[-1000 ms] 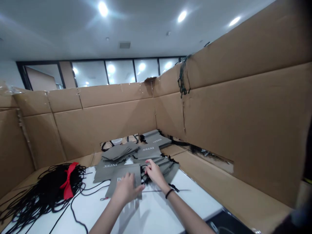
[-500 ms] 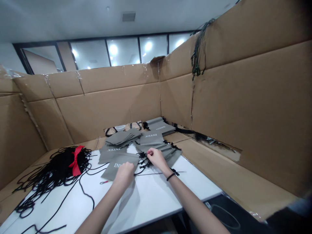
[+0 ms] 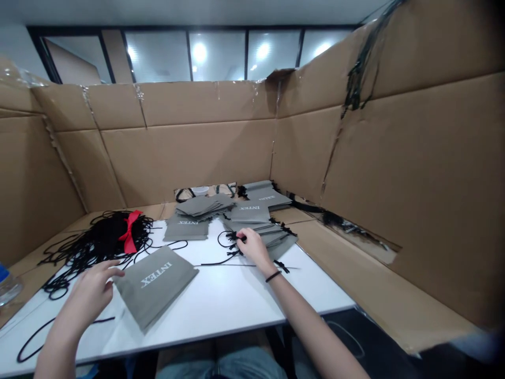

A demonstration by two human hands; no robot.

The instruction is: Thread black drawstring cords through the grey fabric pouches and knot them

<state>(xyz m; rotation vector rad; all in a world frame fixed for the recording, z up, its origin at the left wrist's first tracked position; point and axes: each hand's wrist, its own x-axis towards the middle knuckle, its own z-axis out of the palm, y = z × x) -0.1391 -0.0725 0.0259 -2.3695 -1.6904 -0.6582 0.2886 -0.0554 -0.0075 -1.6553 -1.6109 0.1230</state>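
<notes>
A grey drawstring pouch (image 3: 155, 284) with white INTEX lettering lies askew on the white table near its front edge. My left hand (image 3: 91, 292) is at the pouch's left corner, fingers apart, fingertips at or just touching its edge. My right hand (image 3: 252, 246) is pinched at the black cord ends (image 3: 232, 239) on the left side of a pile of grey pouches (image 3: 278, 239). The exact hold is partly hidden by the fingers. A black cord (image 3: 216, 262) and a thin rod (image 3: 292, 268) lie on the table below that hand.
A bundle of black cords (image 3: 98, 234) tied with a red ribbon (image 3: 129, 231) lies on the left. More grey pouches (image 3: 187, 229) are stacked at the back. Cardboard walls (image 3: 197, 152) enclose the table (image 3: 205, 305). A plastic bottle (image 3: 8, 287) stands at the far left.
The front pouch has moved left and nearer, turning as it went. My left hand has gone left and its fingers have spread. My right hand stays by the cord ends. The view has tilted down.
</notes>
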